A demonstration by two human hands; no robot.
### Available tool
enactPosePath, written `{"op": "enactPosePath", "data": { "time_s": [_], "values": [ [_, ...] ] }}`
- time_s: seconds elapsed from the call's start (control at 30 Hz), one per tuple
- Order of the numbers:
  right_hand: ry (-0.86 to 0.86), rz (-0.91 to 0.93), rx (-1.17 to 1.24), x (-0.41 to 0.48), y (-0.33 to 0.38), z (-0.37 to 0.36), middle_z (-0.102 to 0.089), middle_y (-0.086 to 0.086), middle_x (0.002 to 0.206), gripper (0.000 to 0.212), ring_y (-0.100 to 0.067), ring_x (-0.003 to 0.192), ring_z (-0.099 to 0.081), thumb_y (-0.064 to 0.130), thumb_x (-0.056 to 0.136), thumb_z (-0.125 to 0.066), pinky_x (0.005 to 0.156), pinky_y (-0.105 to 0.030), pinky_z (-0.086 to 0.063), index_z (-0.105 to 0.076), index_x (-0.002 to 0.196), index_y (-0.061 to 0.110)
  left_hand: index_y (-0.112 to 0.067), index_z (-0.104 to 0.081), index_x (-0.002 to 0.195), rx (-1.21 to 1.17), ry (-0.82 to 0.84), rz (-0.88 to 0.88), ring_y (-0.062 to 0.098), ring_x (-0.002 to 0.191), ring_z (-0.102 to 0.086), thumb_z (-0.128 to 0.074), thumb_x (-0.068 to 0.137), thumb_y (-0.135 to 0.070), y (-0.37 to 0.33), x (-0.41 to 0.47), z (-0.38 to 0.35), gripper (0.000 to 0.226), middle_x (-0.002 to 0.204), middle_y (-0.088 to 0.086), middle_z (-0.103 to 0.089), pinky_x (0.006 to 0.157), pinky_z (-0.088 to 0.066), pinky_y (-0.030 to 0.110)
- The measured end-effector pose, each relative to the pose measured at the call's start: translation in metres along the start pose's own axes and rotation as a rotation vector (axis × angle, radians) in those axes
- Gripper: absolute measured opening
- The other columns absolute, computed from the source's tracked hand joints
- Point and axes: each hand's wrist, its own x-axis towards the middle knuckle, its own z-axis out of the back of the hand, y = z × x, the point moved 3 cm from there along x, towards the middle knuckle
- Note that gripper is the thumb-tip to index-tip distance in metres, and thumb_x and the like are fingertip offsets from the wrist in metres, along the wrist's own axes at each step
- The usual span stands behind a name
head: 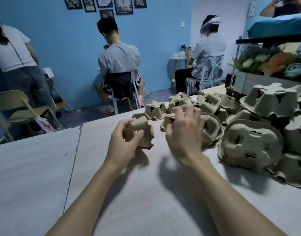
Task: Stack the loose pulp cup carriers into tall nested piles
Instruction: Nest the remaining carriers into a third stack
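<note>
At the desk (146,193) centre, near its far edge: my left hand (124,142) grips one pulp carrier (143,132), thumb on the near face, fingers curled round the far side, cups pointing away and up. It is lifted off the surface, tilted.

My right hand (185,132) is blurred. Fingers half spread, bent downward over a loose carrier (168,120) just beside the held one. Cannot tell whether it is closed on it yet or only touching.

Loose heap (248,143) crowds the right side of the desk to the far right corner, mostly upside down, some overlapping. A lone carrier (155,110) sits at the far edge. No tall pile visible yet.

Judgement for this step: turn both pieces the same way up, line up cup wells and centre post, then press straight so they nest flush. Pulp edges look thin; a skewed push would likely jam or crumple.
</note>
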Motion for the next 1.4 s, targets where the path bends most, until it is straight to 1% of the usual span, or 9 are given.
{"op": "enactPosePath", "data": {
  "time_s": [0.17,0.37,0.57,0.87,0.97,1.07,1.17,1.3,1.4],
  "values": [
    [0.135,-0.062,-0.222,-0.002,-0.037,0.023,-0.034,-0.015,0.150,0.060,-0.034,0.143,-0.019,0.016,0.085,-0.057,0.118,-0.047,-0.012,-0.042,0.142,0.026,-0.034,-0.054,0.109,-0.094,0.025,-0.021,0.017,0.104,-0.063,-0.070,0.091,-0.007,-0.004,-0.032,0.003,0.036,0.113,0.001,-0.064,0.086,-0.059,0.034],
    [0.251,-0.112,-0.108,-0.003,-0.044,0.021,-0.044,-0.005,0.142,0.060,-0.034,0.130,-0.027,-0.001,0.083,-0.047,0.106,-0.048,-0.031,-0.042,0.138,0.023,-0.055,-0.029,0.141,0.043,0.186,-0.012,0.006,0.095,-0.066,-0.077,0.085,-0.013,-0.008,-0.051,0.023,0.085,0.112,-0.009,-0.060,0.071,-0.051,0.010],
    [0.138,-0.062,-0.054,-0.001,-0.038,0.024,-0.049,-0.006,0.126,0.057,-0.032,0.116,-0.037,0.007,0.081,-0.056,0.096,-0.049,-0.039,-0.045,0.135,0.024,-0.050,-0.036,0.127,0.095,0.189,-0.050,0.008,0.088,-0.067,-0.080,0.081,-0.018,-0.002,-0.059,0.033,0.072,0.106,-0.005,-0.059,0.072,-0.053,0.016],
    [0.369,-0.334,0.896,-0.016,-0.012,0.006,-0.055,-0.009,0.124,0.074,-0.024,0.111,-0.059,0.019,0.075,-0.066,0.099,-0.047,-0.051,-0.034,0.136,0.045,-0.031,-0.040,0.118,0.161,0.160,-0.054,0.000,0.090,-0.065,-0.089,0.070,-0.012,0.005,-0.076,0.059,0.071,0.107,-0.010,-0.062,0.072,-0.050,0.010],
    [0.529,-0.221,0.842,-0.023,-0.011,-0.001,-0.056,-0.003,0.112,0.080,-0.018,0.104,-0.059,0.009,0.087,-0.068,0.095,-0.032,-0.052,-0.026,0.145,0.043,-0.027,-0.040,0.123,0.215,0.191,-0.040,-0.005,0.093,-0.062,-0.091,0.068,-0.015,0.008,-0.077,0.060,0.075,0.111,-0.013,-0.061,0.073,-0.048,0.008],
    [0.558,-0.115,0.689,-0.022,-0.014,-0.001,-0.038,-0.006,0.131,0.093,-0.022,0.117,-0.052,0.002,0.083,-0.066,0.102,-0.028,-0.046,-0.019,0.147,0.051,-0.034,-0.040,0.125,0.237,0.197,-0.036,-0.003,0.096,-0.061,-0.091,0.068,-0.019,0.013,-0.076,0.064,0.078,0.117,-0.011,-0.060,0.075,-0.045,0.006],
    [0.663,0.036,0.537,-0.023,-0.012,0.004,-0.021,0.004,0.138,0.097,-0.015,0.124,-0.039,0.000,0.080,-0.068,0.087,0.000,-0.036,-0.020,0.147,0.052,-0.041,-0.038,0.130,0.245,0.219,-0.056,-0.003,0.108,-0.055,-0.092,0.065,-0.027,0.013,-0.078,0.066,0.086,0.131,-0.010,-0.048,0.080,-0.040,0.001],
    [0.720,0.064,0.528,-0.026,-0.009,0.009,-0.027,0.009,0.141,0.080,-0.009,0.128,-0.035,0.038,0.075,-0.083,0.103,-0.023,-0.031,-0.036,0.139,0.049,-0.046,-0.031,0.141,0.226,0.277,-0.017,-0.016,0.116,-0.042,-0.087,0.047,-0.069,0.008,-0.080,0.066,0.112,0.136,-0.024,-0.030,0.083,-0.034,0.000],
    [0.619,0.020,0.571,-0.023,-0.011,0.007,-0.044,0.007,0.132,0.060,-0.010,0.119,-0.047,0.052,0.074,-0.079,0.103,-0.033,-0.041,-0.050,0.125,0.038,-0.046,-0.031,0.140,0.196,0.273,0.005,-0.020,0.116,-0.040,-0.070,0.045,-0.078,0.006,-0.079,0.066,0.108,0.139,-0.021,-0.035,0.084,-0.032,0.000]
  ]
}}
